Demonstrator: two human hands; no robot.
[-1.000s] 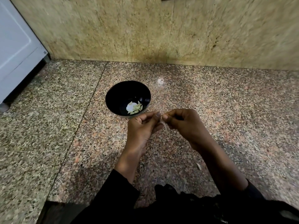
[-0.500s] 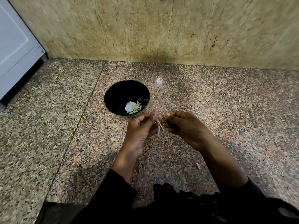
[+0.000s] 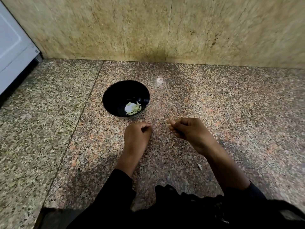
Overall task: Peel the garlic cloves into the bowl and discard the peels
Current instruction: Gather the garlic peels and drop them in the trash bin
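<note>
Garlic clove [image 3: 169, 124], pale and small, sits pinched at the fingertips of the right hand [image 3: 188, 131], just beside the black bowl [image 3: 115, 90] holding peeled cloves [image 3: 134, 108]; the left hand [image 3: 137, 135] is curled, its contents hidden. A loose pinch could drop the clove onto the granite counter [image 3: 231, 104], where a peel scrap [image 3: 199, 166] lies
</note>
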